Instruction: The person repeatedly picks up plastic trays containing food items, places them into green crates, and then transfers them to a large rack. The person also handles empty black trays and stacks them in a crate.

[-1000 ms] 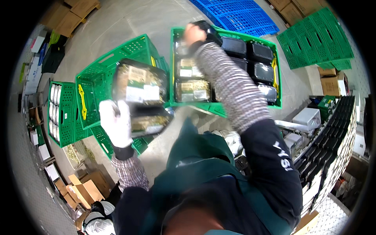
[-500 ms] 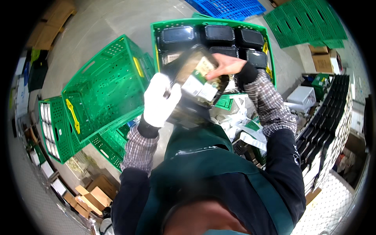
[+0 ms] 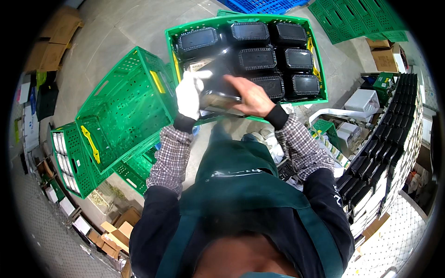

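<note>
Between my hands is a black plastic food tray (image 3: 217, 89), blurred by motion, over the near left part of a green crate (image 3: 241, 19). My left hand (image 3: 189, 96), in a white glove, is closed on the tray's left side. My bare right hand (image 3: 252, 97) grips its right side, with the fingers reaching over the dark surface. Inside the crate lie several black trays (image 3: 256, 59) in rows, their dark ribbed faces up. A tray with a pale label (image 3: 200, 65) shows partly beyond my left hand.
An open green crate (image 3: 134, 106) with yellow handles stands at the left, beside another holding white packs (image 3: 65, 160). Stacked black trays (image 3: 389, 139) line the right side. Folded green crates (image 3: 354, 18) and a blue pallet (image 3: 264, 5) lie at the far side.
The tray has turned from its labelled clear face to a dark face up, and moved left and down into the crate's near left area. Both hands moved with it.
</note>
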Available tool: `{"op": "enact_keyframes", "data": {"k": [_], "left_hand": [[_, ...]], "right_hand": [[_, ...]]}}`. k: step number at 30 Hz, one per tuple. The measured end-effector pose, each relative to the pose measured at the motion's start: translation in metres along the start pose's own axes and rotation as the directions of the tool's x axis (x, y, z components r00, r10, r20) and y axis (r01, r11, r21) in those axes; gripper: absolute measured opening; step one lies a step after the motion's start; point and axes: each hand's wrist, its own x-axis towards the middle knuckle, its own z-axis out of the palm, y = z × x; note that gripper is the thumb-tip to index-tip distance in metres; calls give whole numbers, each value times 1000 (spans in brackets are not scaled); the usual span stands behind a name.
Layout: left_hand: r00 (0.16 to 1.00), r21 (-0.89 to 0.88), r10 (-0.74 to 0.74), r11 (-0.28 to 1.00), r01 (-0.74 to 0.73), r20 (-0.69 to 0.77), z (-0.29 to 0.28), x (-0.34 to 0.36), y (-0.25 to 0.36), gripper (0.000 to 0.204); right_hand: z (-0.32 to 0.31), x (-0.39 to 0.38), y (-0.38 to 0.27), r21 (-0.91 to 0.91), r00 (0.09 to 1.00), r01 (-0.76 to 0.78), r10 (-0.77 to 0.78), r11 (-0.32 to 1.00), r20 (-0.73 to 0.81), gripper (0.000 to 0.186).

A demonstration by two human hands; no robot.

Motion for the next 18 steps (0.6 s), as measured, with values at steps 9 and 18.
{"op": "enact_keyframes", "data": {"k": [9, 18], "left_hand": [[903, 878, 219, 236, -417, 369, -10, 36, -83, 80], [979, 633, 193, 750, -194, 72, -91, 53, -112, 50]], "right_hand": [[-15, -11, 16, -46, 881, 26, -45, 999, -472, 72], [98, -32, 32, -316, 981, 193, -189, 929, 41, 51]]}}
